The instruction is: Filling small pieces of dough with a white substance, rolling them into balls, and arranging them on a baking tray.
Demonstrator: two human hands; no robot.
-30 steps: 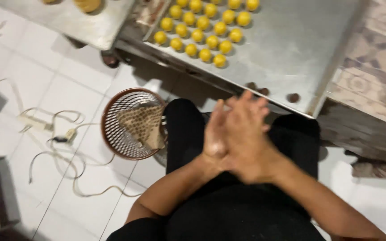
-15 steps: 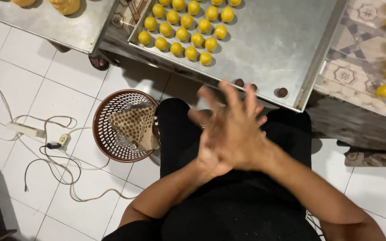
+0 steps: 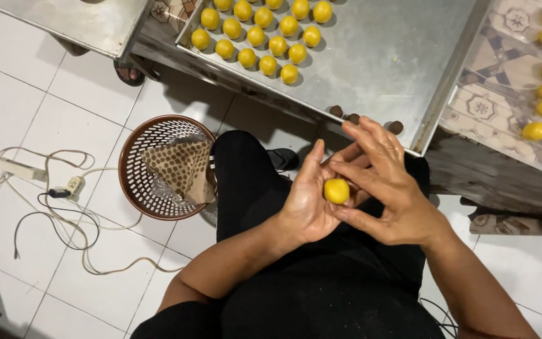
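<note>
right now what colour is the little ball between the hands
Yellow: the dough ball, seen in the head view.
</note>
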